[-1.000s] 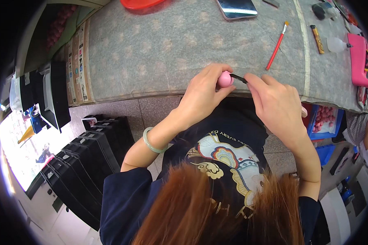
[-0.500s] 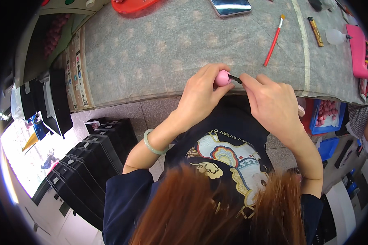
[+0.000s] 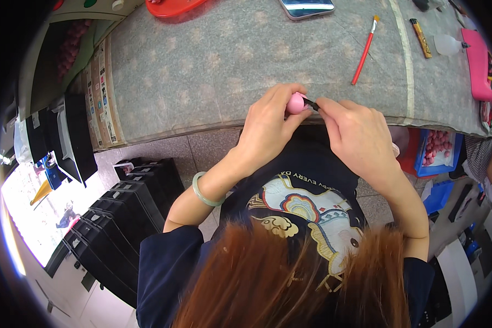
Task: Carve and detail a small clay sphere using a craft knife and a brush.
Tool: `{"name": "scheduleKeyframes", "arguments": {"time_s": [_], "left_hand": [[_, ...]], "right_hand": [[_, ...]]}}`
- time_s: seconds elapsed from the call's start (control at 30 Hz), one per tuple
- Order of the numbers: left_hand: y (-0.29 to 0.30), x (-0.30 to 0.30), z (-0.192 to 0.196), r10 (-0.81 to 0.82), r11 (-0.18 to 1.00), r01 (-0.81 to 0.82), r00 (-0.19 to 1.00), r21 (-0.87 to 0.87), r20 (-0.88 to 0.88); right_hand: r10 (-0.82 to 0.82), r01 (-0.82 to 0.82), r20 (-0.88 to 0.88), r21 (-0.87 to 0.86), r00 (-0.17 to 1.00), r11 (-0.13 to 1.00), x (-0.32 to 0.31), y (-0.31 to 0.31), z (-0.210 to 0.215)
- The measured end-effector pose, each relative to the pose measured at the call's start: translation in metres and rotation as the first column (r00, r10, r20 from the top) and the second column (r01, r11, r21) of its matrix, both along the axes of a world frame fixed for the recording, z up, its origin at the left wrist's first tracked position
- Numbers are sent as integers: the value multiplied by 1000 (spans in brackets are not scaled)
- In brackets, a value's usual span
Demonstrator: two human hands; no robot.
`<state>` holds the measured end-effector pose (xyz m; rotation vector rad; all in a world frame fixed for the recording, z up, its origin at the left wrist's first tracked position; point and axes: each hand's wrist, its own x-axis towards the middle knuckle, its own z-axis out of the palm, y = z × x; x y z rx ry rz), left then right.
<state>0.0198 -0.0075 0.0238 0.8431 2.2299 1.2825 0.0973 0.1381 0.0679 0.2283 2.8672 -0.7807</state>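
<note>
Between the thumb and fingers of my left hand (image 3: 268, 123) sits a small rounded pink piece (image 3: 296, 103), just past the table's near edge. My right hand (image 3: 358, 134) pinches a thin black tool (image 3: 311, 104), perhaps a blade; its exact kind is hard to make out. The tool's tip meets the right side of the pink piece. My fingers cover part of both things. A pale bangle (image 3: 203, 191) circles my left wrist.
A grey cloth-covered table (image 3: 202, 71) holds a red-handled brush (image 3: 365, 52), a phone (image 3: 307, 7), a red dish (image 3: 172, 6), a yellow-black tube (image 3: 421, 38) and a pink tool (image 3: 478, 68). Blue bin (image 3: 441, 168) holds pink pieces; black crates (image 3: 120, 213) stand lower left.
My right hand has shifted slightly left, and the black tool's angle against the pink piece differs a little. My left hand keeps hold of the piece, nearly still.
</note>
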Motion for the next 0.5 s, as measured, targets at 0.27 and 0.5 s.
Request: {"name": "scheduleKeyframes", "arguments": {"time_s": [0.27,0.5], "left_hand": [[1,-1,0,25,1000,-25,1000,-8,6],[3,-1,1,34,999,-33,999,-26,13]], "right_hand": [[-66,60,-65,-87,996,994,2,-3,-7],[-106,100,-51,-114,993,988,4,-1,-4]]}}
